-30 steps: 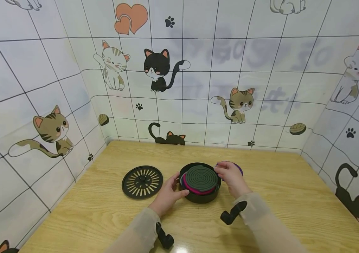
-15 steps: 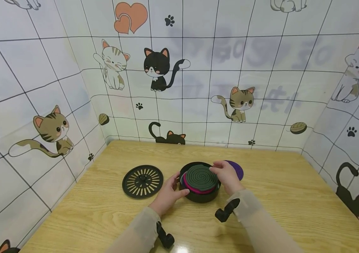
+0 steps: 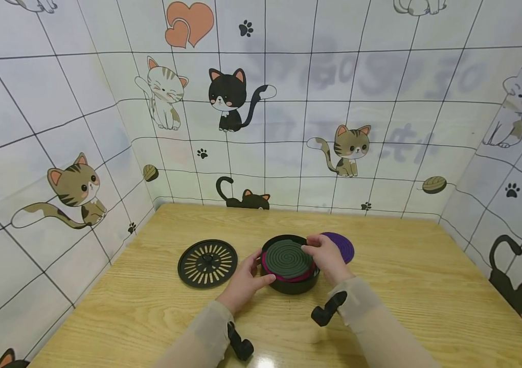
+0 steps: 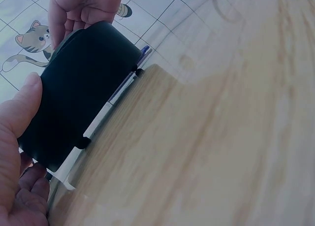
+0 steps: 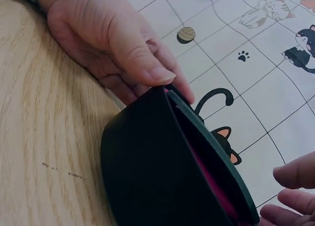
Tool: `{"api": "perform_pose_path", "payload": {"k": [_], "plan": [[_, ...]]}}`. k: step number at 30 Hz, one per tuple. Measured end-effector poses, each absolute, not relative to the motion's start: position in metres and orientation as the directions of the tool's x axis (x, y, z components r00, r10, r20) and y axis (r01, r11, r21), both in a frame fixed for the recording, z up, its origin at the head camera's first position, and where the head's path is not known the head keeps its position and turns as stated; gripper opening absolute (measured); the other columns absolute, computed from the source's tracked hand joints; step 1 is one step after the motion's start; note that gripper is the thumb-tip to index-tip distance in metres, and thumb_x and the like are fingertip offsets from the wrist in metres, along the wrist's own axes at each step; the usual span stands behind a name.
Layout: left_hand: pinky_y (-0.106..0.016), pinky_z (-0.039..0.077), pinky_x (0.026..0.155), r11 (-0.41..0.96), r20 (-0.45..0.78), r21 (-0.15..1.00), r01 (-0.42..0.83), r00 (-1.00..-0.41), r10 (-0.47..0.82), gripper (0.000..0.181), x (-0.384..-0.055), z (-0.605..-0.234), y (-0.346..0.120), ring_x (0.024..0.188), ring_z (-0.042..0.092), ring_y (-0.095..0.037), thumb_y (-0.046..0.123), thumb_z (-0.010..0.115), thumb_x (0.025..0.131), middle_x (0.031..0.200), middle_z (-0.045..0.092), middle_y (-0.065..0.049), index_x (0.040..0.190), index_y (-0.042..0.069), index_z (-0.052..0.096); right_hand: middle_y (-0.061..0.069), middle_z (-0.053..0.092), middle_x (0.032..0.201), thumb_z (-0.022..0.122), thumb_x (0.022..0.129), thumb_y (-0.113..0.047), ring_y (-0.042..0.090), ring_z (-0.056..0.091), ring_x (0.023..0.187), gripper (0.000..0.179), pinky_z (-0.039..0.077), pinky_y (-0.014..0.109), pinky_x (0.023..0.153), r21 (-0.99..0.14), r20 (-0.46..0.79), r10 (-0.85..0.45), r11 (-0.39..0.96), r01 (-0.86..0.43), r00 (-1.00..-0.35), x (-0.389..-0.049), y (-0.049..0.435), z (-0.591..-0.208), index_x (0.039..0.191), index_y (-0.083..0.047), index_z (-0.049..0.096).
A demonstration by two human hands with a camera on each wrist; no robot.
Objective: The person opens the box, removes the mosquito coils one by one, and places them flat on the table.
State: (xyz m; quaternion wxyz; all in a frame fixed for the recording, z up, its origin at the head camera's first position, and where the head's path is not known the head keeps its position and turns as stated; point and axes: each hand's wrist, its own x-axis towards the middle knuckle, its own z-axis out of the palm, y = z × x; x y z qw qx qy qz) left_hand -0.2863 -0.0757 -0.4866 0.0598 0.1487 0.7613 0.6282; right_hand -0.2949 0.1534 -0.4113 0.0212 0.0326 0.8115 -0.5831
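A round black mosquito coil holder [image 3: 290, 289] stands on the table in the head view, a dark green mosquito coil [image 3: 288, 259] lying in its mouth. Beneath the green one a magenta coil [image 3: 294, 279] shows at the near edge. My left hand [image 3: 244, 282] grips the holder's left side, thumb at the near rim and fingers around the back. At the right rim, my right hand [image 3: 330, 259] pinches the green coil's edge between thumb and fingertips. In the right wrist view the green coil [image 5: 219, 152] stands slightly proud of the rim.
A black slotted lid [image 3: 207, 263] with a centre knob lies to the left of the holder. Partly behind my right hand, a purple coil [image 3: 341, 245] lies on the wooden table [image 3: 394, 286]. Cat-print sheeting [image 3: 288, 117] walls the back and sides.
My right hand has shifted left and slightly inward along the rim. The green coil has slid left in the holder, covering more of the magenta one. The left hand has stayed put.
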Motion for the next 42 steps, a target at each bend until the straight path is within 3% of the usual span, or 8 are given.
{"api": "perform_pose_path", "payload": {"k": [11, 30, 36, 42], "plan": [[-0.045, 0.026, 0.114, 0.158, 0.092, 0.977, 0.143, -0.952, 0.293, 0.091, -0.287, -0.487, -0.075, 0.138, 0.033, -0.028, 0.038, 0.077, 0.082, 0.149, 0.038, -0.012, 0.152, 0.009, 0.027, 0.024, 0.049, 0.137, 0.06, 0.095, -0.015, 0.039, 0.045, 0.127, 0.048, 0.041, 0.051, 0.103, -0.906, -0.061, 0.001, 0.419, 0.055, -0.998, -0.295, 0.148, -0.415, 0.136, 0.004, 0.046], [-0.046, 0.026, 0.114, 0.151, 0.086, 0.979, 0.136, -0.951, 0.297, 0.09, -0.289, -0.491, -0.076, 0.138, 0.034, -0.029, 0.032, 0.077, 0.083, 0.148, 0.039, -0.014, 0.152, 0.008, 0.026, 0.019, 0.049, 0.136, 0.06, 0.093, -0.004, 0.033, 0.044, 0.126, 0.047, 0.039, 0.046, 0.105, -0.985, -0.009, 0.067, 0.172, 0.02, -0.998, -0.294, 0.144, -0.418, 0.137, 0.002, 0.044], [-0.048, 0.025, 0.114, 0.135, 0.071, 0.984, 0.118, -0.947, 0.313, 0.085, -0.276, -0.468, -0.075, 0.138, 0.033, -0.034, 0.021, 0.075, 0.085, 0.147, 0.038, -0.02, 0.151, 0.0, 0.025, 0.02, 0.051, 0.134, 0.06, 0.092, -0.002, 0.032, 0.045, 0.125, 0.047, 0.039, 0.045, 0.106, -0.991, -0.01, 0.085, 0.134, 0.021, -0.996, -0.295, 0.145, -0.417, 0.137, 0.003, 0.045], [-0.048, 0.026, 0.114, 0.133, 0.074, 0.984, 0.121, -0.946, 0.314, 0.085, -0.272, -0.462, -0.075, 0.138, 0.033, -0.034, 0.022, 0.076, 0.085, 0.147, 0.038, -0.02, 0.15, 0.0, 0.025, 0.02, 0.05, 0.135, 0.058, 0.092, 0.001, 0.033, 0.043, 0.127, 0.046, 0.038, 0.046, 0.106, -0.993, -0.028, 0.084, 0.114, 0.038, -0.996, -0.295, 0.147, -0.417, 0.137, 0.002, 0.045]]}}
